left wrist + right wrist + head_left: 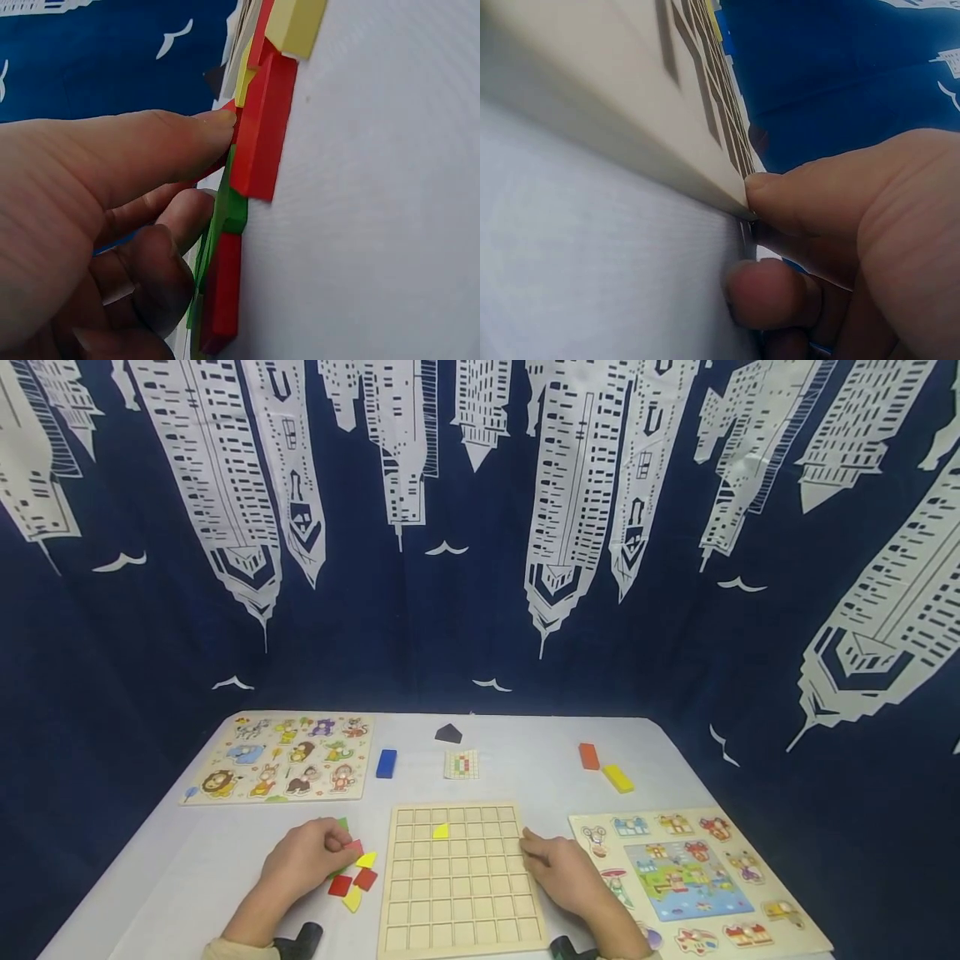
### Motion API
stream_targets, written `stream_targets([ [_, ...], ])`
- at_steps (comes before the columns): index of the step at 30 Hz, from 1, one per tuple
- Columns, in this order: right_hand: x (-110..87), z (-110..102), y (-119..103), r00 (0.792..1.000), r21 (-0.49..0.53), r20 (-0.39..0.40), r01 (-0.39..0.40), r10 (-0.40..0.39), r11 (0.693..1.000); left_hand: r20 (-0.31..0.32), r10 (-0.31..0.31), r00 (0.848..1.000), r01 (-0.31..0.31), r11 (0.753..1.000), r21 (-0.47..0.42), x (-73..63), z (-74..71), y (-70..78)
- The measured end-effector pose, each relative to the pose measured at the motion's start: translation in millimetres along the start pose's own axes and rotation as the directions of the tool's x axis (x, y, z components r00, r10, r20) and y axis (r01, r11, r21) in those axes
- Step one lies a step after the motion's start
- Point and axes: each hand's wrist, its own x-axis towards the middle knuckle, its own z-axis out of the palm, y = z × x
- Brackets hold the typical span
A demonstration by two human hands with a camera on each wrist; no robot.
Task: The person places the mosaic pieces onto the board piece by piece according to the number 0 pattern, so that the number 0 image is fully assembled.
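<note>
My left hand (303, 858) pinches a red tile (356, 847) between thumb and fingertips, low over a small pile of flat pieces. Around it lie red squares (340, 886), yellow pieces with one curved side (352, 900) and green pieces (342, 823) partly covered by the hand. To the right of the pile lies a wooden grid board (386, 893), a yellow piece (441, 832) in one cell of its upper part. At the board's right edge rests my right hand (566, 872), its thumb (780, 201) touching the rim and the other fingers loosely bent below.
An animal puzzle board (251, 777) lies at the back left, another picture puzzle (712, 935) at the right. Behind the grid are a pattern card (450, 764), a dark pentagon (448, 733) and a blue block (386, 764). Orange (588, 757) and yellow (618, 778) blocks lie back right.
</note>
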Motion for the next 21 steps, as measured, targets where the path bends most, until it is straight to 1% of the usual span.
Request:
stream_targets([
  [9,-0.2,0.5,-0.6,1.0,-0.01,-0.002,-0.013,0.013,1.0,-0.019,0.017,1.0,-0.017,1.0,-0.025,-0.3,2.3,0.8],
  [15,-0.7,0.7,-1.7,1.0,-0.016,-0.006,-0.016,0.016,1.0,-0.039,0.034,0.999,-0.035,0.999,-0.018,-1.7,2.0,1.4],
  [21,0.2,-0.2,1.1,1.0,-0.017,-0.003,-0.007,0.007,1.0,-0.046,0.026,0.999,-0.026,0.999,-0.019,-1.5,0.0,4.2],
])
